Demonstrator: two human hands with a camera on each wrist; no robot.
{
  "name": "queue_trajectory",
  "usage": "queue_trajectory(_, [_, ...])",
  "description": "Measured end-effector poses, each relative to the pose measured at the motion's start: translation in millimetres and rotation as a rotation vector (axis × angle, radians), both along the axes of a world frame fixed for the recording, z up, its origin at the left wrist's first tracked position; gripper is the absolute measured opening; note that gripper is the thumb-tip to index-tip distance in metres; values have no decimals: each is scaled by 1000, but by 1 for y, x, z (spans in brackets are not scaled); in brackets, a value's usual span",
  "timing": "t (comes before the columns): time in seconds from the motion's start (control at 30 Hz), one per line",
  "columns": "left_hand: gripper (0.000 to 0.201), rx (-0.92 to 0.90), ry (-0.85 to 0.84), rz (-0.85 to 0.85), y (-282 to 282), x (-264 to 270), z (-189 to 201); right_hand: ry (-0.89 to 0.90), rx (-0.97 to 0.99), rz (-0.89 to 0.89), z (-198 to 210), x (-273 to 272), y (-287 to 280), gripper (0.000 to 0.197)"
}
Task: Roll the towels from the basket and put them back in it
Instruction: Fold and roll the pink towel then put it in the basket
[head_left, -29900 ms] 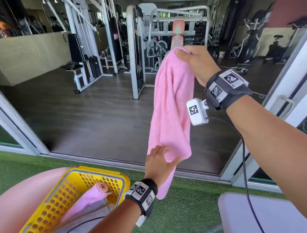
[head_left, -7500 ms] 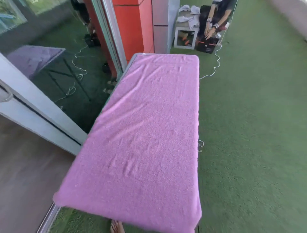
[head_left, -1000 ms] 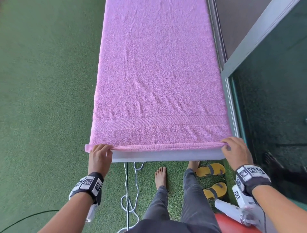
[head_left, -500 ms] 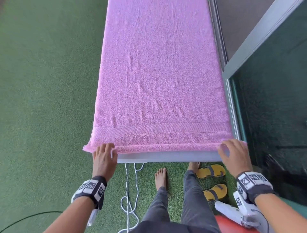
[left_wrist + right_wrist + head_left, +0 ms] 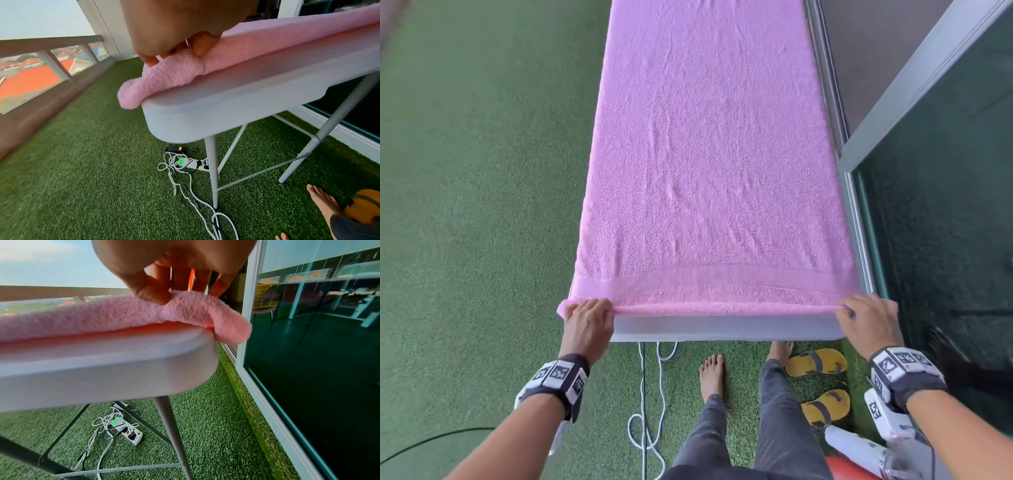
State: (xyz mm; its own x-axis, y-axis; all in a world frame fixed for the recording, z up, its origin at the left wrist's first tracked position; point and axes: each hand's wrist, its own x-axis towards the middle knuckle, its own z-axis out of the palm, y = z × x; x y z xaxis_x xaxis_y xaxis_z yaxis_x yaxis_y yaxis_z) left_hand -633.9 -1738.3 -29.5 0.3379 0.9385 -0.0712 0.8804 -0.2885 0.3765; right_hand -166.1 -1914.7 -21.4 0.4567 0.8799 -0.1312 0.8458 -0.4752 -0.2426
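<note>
At the bench's [image 5: 722, 329] near edge, our left hand [image 5: 587, 325] and right hand [image 5: 869, 323] now pinch the towel's [image 5: 705, 171] hem, freshly turned over, so rolling has begun.

Balcony surroundings
Yellow sandals [image 5: 818, 361] were seen on green turf [image 5: 482, 205]; white cables [image 5: 185, 186] and a power strip [image 5: 131, 433] were seen under the desk [image 5: 205, 120].

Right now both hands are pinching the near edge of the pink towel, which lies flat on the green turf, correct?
Not quite. The left hand and right hand do pinch the pink towel, but it lies on the white folding table, as the left wrist view shows.
</note>
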Motion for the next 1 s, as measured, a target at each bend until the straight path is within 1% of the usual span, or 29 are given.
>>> queue_trajectory(0.03, [15,-35,38,3,3,1,0,-19,-41,9,-2,1,1,20])
queue_trajectory(0.07, [10,-63,71,16,5,2,0,-32,-64,4,-3,1,2,19])
queue_trajectory(0.1, [6,-65,97,31,7,3,0,-51,-70,-13,-3,1,4,13])
queue_trajectory(0.13, [10,-45,124,56,9,5,1,-74,-54,-26,-1,1,5,5])
queue_trajectory(0.17, [16,2,145,78,9,8,5,-104,-27,-39,1,1,7,7])
queue_trajectory(0.23, [19,121,96,73,8,15,11,-97,23,-46,4,-2,9,11])
queue_trajectory(0.27, [29,150,42,28,5,20,10,-47,39,-25,4,-5,10,12])
queue_trajectory(0.33, [52,133,-87,-39,-2,22,1,53,-10,81,2,-13,7,16])
queue_trajectory(0.4, [58,103,-116,-46,-6,21,-6,42,-94,175,-2,-19,2,23])
queue_trajectory(0.43, [56,118,-108,-36,-6,20,-7,25,-95,178,-4,-18,0,27])
queue_trajectory(0.5, [48,176,-102,-14,-4,19,-7,9,-58,127,-5,-15,0,31])
queue_trajectory(0.63, [43,219,-145,-25,9,18,-10,114,-18,16,-7,-7,9,32])
queue_trajectory(0.7, [39,199,-136,-38,13,17,-12,143,-18,5,-7,-1,10,29])
queue_trajectory(0.77, [31,130,-94,-38,15,14,-8,90,-36,52,-5,3,11,21])
queue_trajectory(0.83, [21,58,29,-64,15,8,-6,22,-90,100,0,3,13,14])
queue_trajectory(0.9, [17,1,124,-94,14,4,-4,-1,-127,85,5,1,16,12])
queue_trajectory(0.93, [14,-1,131,-83,15,3,-3,-8,-113,61,7,1,19,8])
queue_trajectory(1.0, [11,62,135,-42,14,5,0,-81,-42,37,10,-1,23,16])
